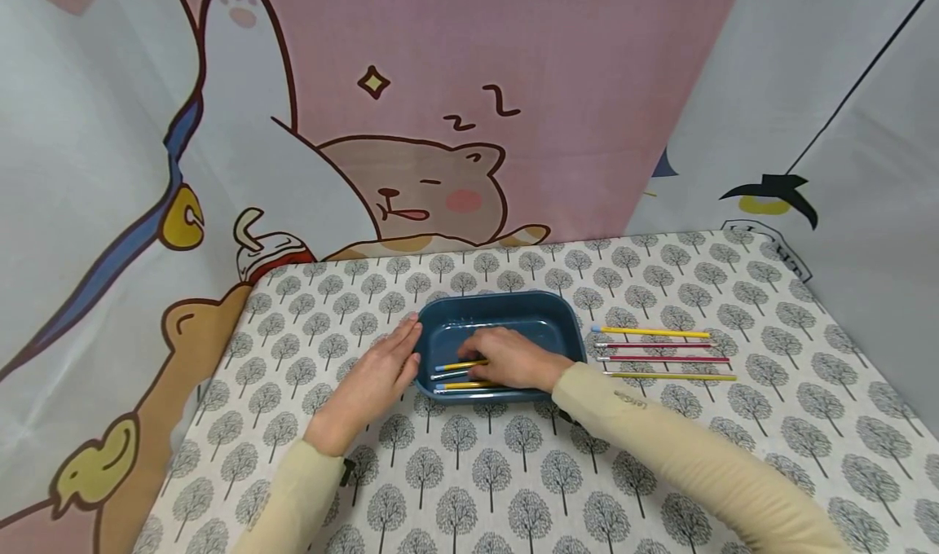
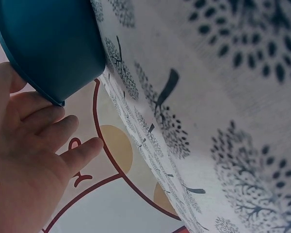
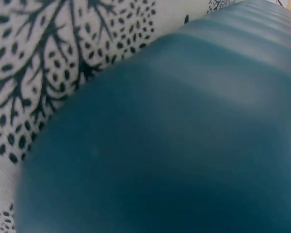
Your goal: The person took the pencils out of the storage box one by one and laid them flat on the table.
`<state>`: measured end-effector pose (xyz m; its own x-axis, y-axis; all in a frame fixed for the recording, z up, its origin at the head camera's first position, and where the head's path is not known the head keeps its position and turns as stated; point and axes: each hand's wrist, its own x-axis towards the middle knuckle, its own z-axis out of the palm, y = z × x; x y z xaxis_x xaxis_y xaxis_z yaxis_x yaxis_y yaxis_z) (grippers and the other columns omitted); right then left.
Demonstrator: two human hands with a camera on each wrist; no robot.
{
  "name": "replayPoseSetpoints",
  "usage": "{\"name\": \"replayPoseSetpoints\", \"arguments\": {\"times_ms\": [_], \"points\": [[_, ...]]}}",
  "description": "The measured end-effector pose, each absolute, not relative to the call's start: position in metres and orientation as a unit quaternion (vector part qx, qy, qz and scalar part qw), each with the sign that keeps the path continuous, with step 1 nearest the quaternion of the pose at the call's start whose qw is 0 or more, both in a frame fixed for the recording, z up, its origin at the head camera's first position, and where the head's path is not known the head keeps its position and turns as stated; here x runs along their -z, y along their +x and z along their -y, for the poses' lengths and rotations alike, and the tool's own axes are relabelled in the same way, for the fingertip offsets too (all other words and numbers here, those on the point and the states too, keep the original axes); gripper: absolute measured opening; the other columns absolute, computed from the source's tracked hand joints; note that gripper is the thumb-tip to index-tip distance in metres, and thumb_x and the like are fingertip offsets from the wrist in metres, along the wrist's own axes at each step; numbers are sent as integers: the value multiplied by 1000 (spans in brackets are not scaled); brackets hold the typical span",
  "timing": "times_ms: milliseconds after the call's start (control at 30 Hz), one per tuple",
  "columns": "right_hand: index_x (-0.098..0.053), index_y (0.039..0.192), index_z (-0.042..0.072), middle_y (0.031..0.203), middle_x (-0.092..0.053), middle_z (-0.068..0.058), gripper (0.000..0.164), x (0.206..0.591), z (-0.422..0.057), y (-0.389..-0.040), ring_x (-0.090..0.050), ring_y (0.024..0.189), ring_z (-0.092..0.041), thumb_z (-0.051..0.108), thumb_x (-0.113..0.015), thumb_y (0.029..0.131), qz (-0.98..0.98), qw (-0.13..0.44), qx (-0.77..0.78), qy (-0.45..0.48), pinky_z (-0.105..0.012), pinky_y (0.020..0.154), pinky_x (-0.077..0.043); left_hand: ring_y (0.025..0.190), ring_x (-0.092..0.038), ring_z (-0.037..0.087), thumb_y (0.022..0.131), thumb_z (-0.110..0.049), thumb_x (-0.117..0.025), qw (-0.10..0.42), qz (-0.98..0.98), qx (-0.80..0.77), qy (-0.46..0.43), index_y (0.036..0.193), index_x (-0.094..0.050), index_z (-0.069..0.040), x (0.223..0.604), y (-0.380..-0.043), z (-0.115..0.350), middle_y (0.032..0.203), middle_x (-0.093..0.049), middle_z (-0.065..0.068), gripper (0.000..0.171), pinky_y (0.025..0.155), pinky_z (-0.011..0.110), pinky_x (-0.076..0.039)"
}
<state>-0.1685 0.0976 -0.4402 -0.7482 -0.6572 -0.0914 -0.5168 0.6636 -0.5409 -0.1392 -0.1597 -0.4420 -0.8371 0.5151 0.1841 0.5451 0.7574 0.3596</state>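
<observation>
A dark blue rectangular tray (image 1: 506,300) stands on the cloth-covered table. My left hand (image 1: 377,379) is at its left end, with extended fingers touching the rim; the left wrist view shows this hand (image 2: 36,141) against the tray's outer wall (image 2: 53,43). Inside the tray my right hand (image 1: 513,358) curls its fingers and thumb round a yellow pencil (image 1: 456,367), whose far part is hidden under the hand. A bluish pencil (image 1: 449,375) lies just below it. Nearer the front wall is another yellow pencil (image 1: 462,385), beside a further one. Only tray wall (image 3: 174,136) and cloth fill the right wrist view.
To the right of the tray several pencils lie apart in near-parallel rows: a yellow pencil (image 1: 653,332), a red pencil (image 1: 653,345), a second red pencil (image 1: 667,359) and an olive-yellow pencil (image 1: 671,376). A printed curtain (image 1: 587,90) hangs behind the tree-patterned tablecloth (image 1: 455,489).
</observation>
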Motion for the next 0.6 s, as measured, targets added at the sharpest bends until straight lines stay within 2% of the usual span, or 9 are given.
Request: {"name": "replayPoseSetpoints", "arguments": {"times_ms": [167,433,600], "points": [[-75,122,7,116,-71,-6,27,442,-98,-169,-67,103,-20,12,-76,95,-900,132,244,-335,-38,90,-58,148,-40,34,109,-21,-54,40,936,203,-284,154,-44,3,443,-139,159,166,-32,13,52,118,58,-38],[-78,113,9,107,-71,-3,19,443,-97,-170,-66,98,-18,6,-73,94,-901,122,234,-344,-37,86,-58,148,-40,34,108,-21,-54,39,937,204,-282,154,-44,3,443,-139,159,166,-31,12,52,118,58,-37],[-79,104,11,97,-68,1,15,442,-96,-170,-61,87,-15,4,-72,93,-900,119,231,-349,-32,76,-55,149,-39,33,108,-21,-54,37,938,203,-279,154,-44,2,443,-139,159,166,-31,11,52,118,58,-37]]}}
